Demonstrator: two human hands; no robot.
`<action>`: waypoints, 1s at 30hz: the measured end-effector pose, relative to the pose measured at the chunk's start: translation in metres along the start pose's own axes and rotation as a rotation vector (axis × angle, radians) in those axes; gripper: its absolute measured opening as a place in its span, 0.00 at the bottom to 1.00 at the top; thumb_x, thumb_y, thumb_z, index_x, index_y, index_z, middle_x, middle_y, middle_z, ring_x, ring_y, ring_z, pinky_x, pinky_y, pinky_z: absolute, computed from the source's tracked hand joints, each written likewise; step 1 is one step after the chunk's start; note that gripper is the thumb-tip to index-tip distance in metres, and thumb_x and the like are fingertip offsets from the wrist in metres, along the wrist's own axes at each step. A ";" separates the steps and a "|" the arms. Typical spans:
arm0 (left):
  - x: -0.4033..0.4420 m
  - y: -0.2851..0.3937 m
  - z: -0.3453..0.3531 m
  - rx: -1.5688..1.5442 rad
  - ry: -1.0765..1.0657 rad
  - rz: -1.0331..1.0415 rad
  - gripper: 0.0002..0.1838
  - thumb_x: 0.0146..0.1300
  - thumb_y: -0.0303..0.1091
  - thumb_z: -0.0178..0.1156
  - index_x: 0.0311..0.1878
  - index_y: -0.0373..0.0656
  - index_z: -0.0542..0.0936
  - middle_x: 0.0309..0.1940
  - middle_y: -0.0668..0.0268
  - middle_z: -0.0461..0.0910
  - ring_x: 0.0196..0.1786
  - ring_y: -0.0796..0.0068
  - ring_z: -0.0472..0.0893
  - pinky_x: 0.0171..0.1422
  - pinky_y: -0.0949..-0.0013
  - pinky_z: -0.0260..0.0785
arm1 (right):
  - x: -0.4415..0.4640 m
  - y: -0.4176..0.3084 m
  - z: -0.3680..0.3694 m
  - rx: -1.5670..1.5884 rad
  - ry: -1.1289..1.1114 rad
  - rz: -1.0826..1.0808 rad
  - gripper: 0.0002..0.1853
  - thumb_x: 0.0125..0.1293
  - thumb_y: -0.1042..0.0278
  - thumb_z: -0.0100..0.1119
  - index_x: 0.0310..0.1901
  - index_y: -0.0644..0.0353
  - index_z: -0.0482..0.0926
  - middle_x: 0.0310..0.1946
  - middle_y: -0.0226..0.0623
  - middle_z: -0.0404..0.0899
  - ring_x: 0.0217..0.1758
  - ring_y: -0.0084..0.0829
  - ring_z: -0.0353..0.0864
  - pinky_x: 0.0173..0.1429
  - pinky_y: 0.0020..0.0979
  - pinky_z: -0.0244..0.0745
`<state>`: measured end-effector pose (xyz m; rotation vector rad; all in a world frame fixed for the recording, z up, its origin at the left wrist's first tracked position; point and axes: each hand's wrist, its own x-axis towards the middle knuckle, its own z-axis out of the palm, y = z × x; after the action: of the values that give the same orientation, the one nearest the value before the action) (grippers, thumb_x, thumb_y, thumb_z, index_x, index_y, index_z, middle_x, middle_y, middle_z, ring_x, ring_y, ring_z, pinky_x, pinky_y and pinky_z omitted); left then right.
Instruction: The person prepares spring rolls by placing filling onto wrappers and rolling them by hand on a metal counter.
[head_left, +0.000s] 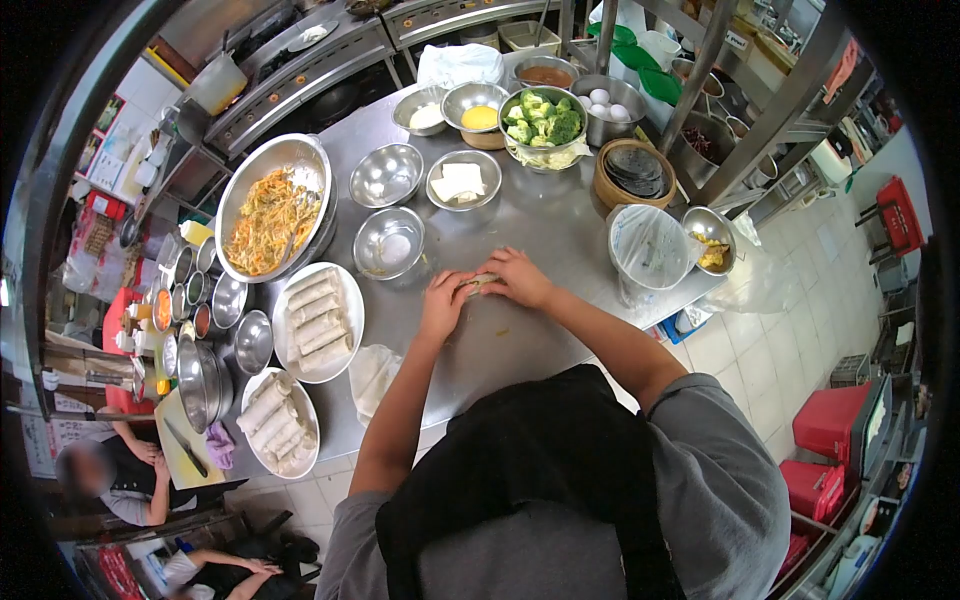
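On the steel table (470,360), my left hand (446,298) and my right hand (516,277) are side by side, fingers curled over a spring roll (481,283). Only a strip of the roll shows between them. Finished-looking spring rolls (318,322) lie in a row on an oval white plate (356,330), and more rolls (272,420) are heaped on a second plate (311,405). A large bowl (322,170) holds shredded vegetable filling (268,222). Just beyond my hands stands a small steel bowl (408,250) with something pale at its bottom.
Farther back are bowls of broccoli (545,120), eggs (600,105), white blocks (460,183) and yellow liquid (480,117). A bamboo steamer (605,185) and a plastic-lined tub (645,250) stand right. A knife (187,448) lies on a board at left, near two people.
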<state>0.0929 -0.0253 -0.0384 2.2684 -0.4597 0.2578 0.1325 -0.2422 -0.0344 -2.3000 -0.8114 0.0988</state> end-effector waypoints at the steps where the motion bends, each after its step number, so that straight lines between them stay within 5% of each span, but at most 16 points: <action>1: 0.001 -0.003 0.003 0.007 0.004 -0.010 0.12 0.65 0.37 0.65 0.49 0.46 0.86 0.47 0.61 0.81 0.50 0.55 0.79 0.55 0.56 0.70 | 0.000 0.003 0.003 0.026 0.010 -0.013 0.20 0.62 0.51 0.68 0.54 0.46 0.84 0.51 0.33 0.77 0.61 0.45 0.72 0.64 0.48 0.68; 5: 0.001 0.018 -0.003 0.380 0.083 0.014 0.14 0.65 0.38 0.65 0.52 0.48 0.85 0.53 0.65 0.77 0.57 0.59 0.75 0.61 0.55 0.65 | 0.003 0.007 0.004 0.042 0.052 0.014 0.18 0.63 0.51 0.67 0.52 0.48 0.86 0.51 0.35 0.78 0.59 0.43 0.73 0.62 0.46 0.69; 13: 0.000 0.017 -0.004 0.312 -0.009 0.047 0.26 0.60 0.39 0.68 0.62 0.50 0.78 0.53 0.65 0.76 0.58 0.59 0.74 0.62 0.55 0.64 | 0.012 0.014 0.004 -0.064 0.044 0.073 0.24 0.65 0.50 0.65 0.60 0.48 0.81 0.55 0.35 0.76 0.62 0.43 0.71 0.62 0.47 0.68; 17: 0.004 0.000 -0.002 0.294 -0.031 0.062 0.28 0.60 0.40 0.68 0.65 0.49 0.76 0.52 0.64 0.78 0.56 0.57 0.76 0.60 0.55 0.65 | -0.001 -0.014 -0.016 -0.224 0.125 -0.100 0.28 0.66 0.54 0.64 0.66 0.49 0.74 0.59 0.32 0.74 0.63 0.40 0.70 0.64 0.46 0.67; 26: 0.010 0.000 -0.006 0.147 -0.079 -0.064 0.26 0.65 0.38 0.66 0.65 0.45 0.75 0.58 0.59 0.80 0.59 0.54 0.78 0.64 0.53 0.66 | -0.001 -0.004 0.004 -0.341 0.071 -0.155 0.23 0.70 0.62 0.55 0.67 0.50 0.74 0.59 0.33 0.73 0.65 0.37 0.69 0.65 0.45 0.66; 30: -0.001 0.002 -0.011 0.233 0.068 0.061 0.25 0.65 0.35 0.65 0.65 0.45 0.75 0.59 0.56 0.79 0.60 0.52 0.77 0.68 0.53 0.65 | 0.007 -0.002 0.000 -0.238 0.016 -0.086 0.22 0.72 0.63 0.53 0.66 0.51 0.75 0.57 0.36 0.75 0.64 0.40 0.71 0.65 0.46 0.67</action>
<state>0.0905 -0.0183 -0.0299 2.4653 -0.4851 0.4381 0.1369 -0.2374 -0.0326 -2.4788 -0.9561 -0.0575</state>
